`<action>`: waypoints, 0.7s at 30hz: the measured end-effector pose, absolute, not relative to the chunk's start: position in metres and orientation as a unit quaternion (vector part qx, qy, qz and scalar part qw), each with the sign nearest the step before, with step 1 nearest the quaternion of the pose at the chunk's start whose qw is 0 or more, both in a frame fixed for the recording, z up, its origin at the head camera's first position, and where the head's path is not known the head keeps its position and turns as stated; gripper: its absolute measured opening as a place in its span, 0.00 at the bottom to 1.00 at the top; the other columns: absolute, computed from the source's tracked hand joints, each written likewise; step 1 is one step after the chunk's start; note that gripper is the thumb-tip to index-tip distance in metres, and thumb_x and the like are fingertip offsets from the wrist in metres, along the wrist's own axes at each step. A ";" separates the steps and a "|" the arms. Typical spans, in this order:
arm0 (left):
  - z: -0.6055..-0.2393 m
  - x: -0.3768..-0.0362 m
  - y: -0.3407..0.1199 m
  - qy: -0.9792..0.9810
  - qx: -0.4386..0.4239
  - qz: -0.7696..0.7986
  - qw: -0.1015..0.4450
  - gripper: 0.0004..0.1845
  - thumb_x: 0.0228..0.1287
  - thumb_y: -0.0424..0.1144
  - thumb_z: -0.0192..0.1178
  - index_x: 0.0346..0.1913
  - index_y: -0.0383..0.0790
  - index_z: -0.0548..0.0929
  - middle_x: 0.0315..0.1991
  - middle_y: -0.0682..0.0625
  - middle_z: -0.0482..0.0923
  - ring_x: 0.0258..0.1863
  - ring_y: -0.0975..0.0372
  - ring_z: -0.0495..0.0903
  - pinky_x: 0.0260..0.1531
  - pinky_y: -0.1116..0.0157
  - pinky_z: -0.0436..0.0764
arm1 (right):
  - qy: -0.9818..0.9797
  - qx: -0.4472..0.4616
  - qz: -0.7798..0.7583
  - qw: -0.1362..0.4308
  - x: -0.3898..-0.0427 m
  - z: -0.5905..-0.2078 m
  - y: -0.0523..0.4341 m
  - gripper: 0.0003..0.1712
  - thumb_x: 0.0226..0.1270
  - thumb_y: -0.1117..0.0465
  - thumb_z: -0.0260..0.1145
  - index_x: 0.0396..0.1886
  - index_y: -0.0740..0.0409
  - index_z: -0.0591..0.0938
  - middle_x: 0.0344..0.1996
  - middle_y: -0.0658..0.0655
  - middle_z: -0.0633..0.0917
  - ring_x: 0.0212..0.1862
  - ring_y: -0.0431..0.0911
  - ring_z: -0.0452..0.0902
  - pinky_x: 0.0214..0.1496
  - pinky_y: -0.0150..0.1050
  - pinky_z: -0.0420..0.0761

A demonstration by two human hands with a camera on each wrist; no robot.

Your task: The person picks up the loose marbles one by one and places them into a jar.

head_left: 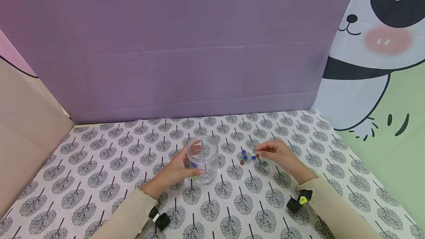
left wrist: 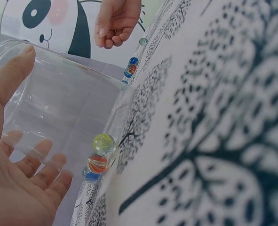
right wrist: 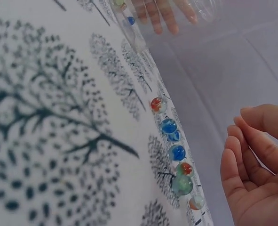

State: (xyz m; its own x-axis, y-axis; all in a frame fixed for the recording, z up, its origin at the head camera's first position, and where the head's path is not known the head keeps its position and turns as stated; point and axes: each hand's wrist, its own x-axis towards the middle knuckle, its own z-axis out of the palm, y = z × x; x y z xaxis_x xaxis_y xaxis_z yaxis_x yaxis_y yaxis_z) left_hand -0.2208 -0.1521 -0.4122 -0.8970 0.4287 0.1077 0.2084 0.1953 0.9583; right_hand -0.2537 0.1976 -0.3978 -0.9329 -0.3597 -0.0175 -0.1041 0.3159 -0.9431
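In the head view my left hand (head_left: 182,164) grips a clear plastic jar (head_left: 209,170), which stands upright on the table. The thumb lies on the near side and the other fingers go round it. Several marbles, among them a yellow-green marble (left wrist: 103,143) and an orange one (left wrist: 97,164), show at the jar's bottom and seem to be inside. My right hand (head_left: 273,152) hovers just over a loose group of glass marbles, including a blue marble (right wrist: 177,153) and a red-orange marble (right wrist: 156,104). Its fingers are relaxed and slightly bent, with nothing visible between thumb and forefinger.
The table has a white cloth (head_left: 132,191) printed with grey trees. A purple curtain (head_left: 192,84) hangs behind it, and a panda-print sheet (head_left: 355,95) is on the right. Loose marbles lie to the right of the jar.
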 end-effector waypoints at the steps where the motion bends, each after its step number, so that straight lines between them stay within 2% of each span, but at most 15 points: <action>1: -0.412 -0.221 -0.152 0.768 0.206 0.600 0.092 0.51 0.48 0.33 0.71 0.73 0.55 0.52 0.70 0.44 0.59 0.64 0.40 0.63 0.63 0.40 0.60 | 0.803 -0.139 -0.568 0.117 -0.253 -0.398 0.198 0.19 0.62 0.65 0.63 0.49 0.72 0.77 0.46 0.67 0.81 0.42 0.47 0.79 0.46 0.34 0.80; 8: -0.412 -0.220 -0.152 0.763 0.212 0.603 0.095 0.52 0.49 0.33 0.70 0.73 0.52 0.51 0.70 0.42 0.57 0.64 0.40 0.63 0.62 0.39 0.60 | 0.808 -0.131 -0.561 0.126 -0.250 -0.402 0.203 0.18 0.60 0.65 0.65 0.48 0.71 0.78 0.42 0.64 0.83 0.39 0.45 0.79 0.43 0.33 0.81; 13: -0.412 -0.220 -0.152 0.766 0.211 0.600 0.094 0.51 0.49 0.35 0.71 0.73 0.54 0.52 0.70 0.42 0.58 0.63 0.41 0.65 0.62 0.39 0.60 | 0.816 -0.133 -0.548 0.129 -0.250 -0.405 0.208 0.17 0.60 0.64 0.65 0.47 0.69 0.79 0.40 0.60 0.83 0.38 0.45 0.78 0.40 0.33 0.81; 21: -0.413 -0.221 -0.154 0.765 0.215 0.599 0.094 0.49 0.50 0.37 0.70 0.73 0.56 0.53 0.70 0.42 0.58 0.62 0.41 0.66 0.61 0.40 0.63 | 0.806 -0.131 -0.556 0.154 -0.252 -0.409 0.214 0.17 0.60 0.64 0.66 0.47 0.69 0.79 0.40 0.57 0.84 0.40 0.44 0.78 0.44 0.33 0.80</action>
State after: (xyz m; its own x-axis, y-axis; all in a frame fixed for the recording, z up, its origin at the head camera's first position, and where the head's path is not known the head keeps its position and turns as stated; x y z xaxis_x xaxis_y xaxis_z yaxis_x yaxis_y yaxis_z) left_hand -0.2209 -0.1536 -0.4135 -0.8903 0.4410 0.1136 0.2160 0.1894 0.9579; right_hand -0.2520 0.2137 -0.4093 -0.9182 -0.3826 -0.1026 -0.0395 0.3463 -0.9373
